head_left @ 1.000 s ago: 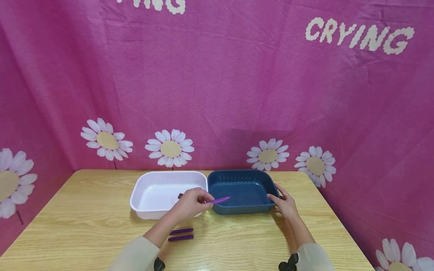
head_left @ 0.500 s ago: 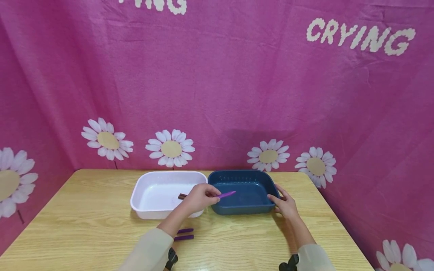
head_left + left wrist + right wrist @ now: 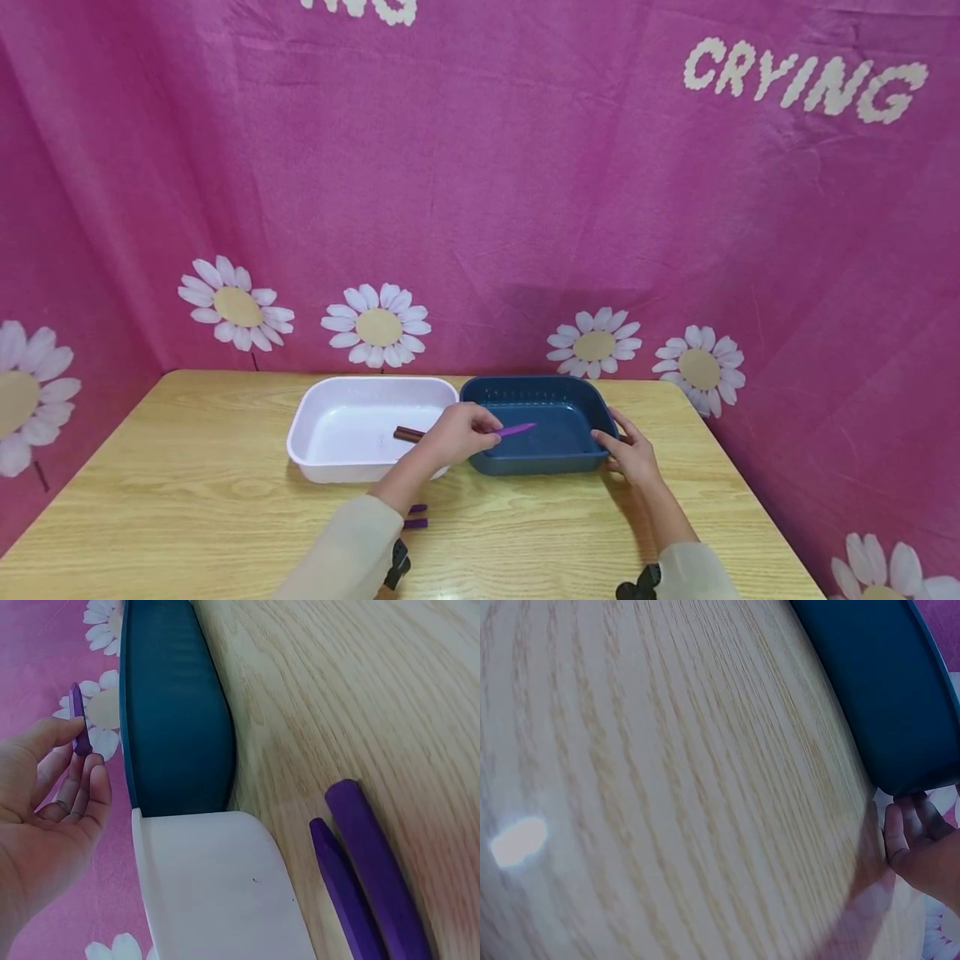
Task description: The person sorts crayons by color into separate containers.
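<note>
My left hand [image 3: 461, 435] pinches a purple crayon [image 3: 519, 429] between thumb and fingers, its pointed end toward the right. Hand and crayon are over the left part of a dark blue plastic bin [image 3: 536, 466]. At that bin's right end, my right hand [image 3: 636, 455] grips the rim, thumb on the inner side and fingers outside. The right wrist view has these fingers [image 3: 896, 829] against the blue wall. A white bin [image 3: 330, 472] stands beside the blue one on the left. In it lie brown sticks [image 3: 407, 434], partly hidden behind my left hand.
Two more purple crayons [image 3: 379, 870] lie side by side on the wooden table [image 3: 187, 492], in front of the white bin. My left forearm partly covers them in the head view. A pink curtain [image 3: 480, 183] with daisies hangs behind the table.
My left hand has moved right and slightly away with the purple crayon, from the gap between the bins to over the blue bin. More of the brown sticks shows. The right hand stays put.
</note>
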